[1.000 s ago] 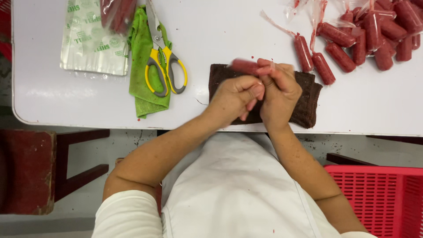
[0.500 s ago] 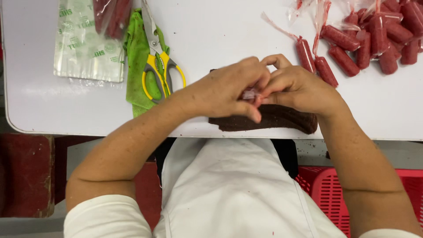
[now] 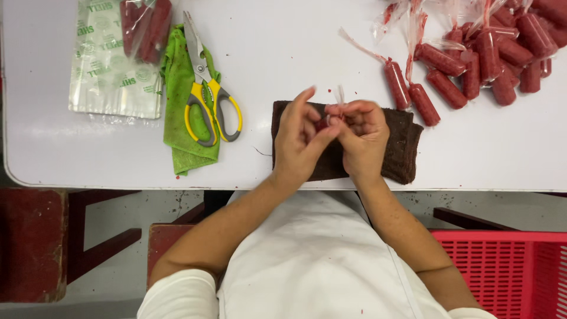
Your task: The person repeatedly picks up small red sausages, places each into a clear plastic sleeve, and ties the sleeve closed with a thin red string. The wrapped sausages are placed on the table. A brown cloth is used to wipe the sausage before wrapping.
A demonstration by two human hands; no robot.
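My left hand (image 3: 302, 137) and right hand (image 3: 361, 134) meet fingertip to fingertip over the brown cloth (image 3: 400, 149), which lies on the table (image 3: 283, 59) right under them. Between the fingertips I pinch a small red sausage (image 3: 322, 124), wrapped in clear plastic. Most of it is hidden by my fingers, so I cannot tell its long axis for sure; only a dark red bit shows between my left thumb and right forefinger. The twisted plastic tail (image 3: 339, 94) sticks up and away from me, just past my right fingertips. Both hands are closed on the piece, left fingers partly spread, right fingers curled tight.

Beyond my right hand, near it, two wrapped sausages (image 3: 410, 91) lie side by side, long axes running away from me and leaning slightly left, tails pointing to the far edge. Further right and farther off sits the pile (image 3: 502, 50) of the same, lying every which way.

To the left of my left hand, apart from it, the scissors (image 3: 207, 100) with yellow and grey handles rest on a green rag (image 3: 183, 142), blades pointing away from me. Left of that lies a clear bag (image 3: 115, 65) with a few red sausages inside.

Below my right forearm, off the table, stands a red crate (image 3: 502, 272). Nothing lies between my hands and the near sausages.
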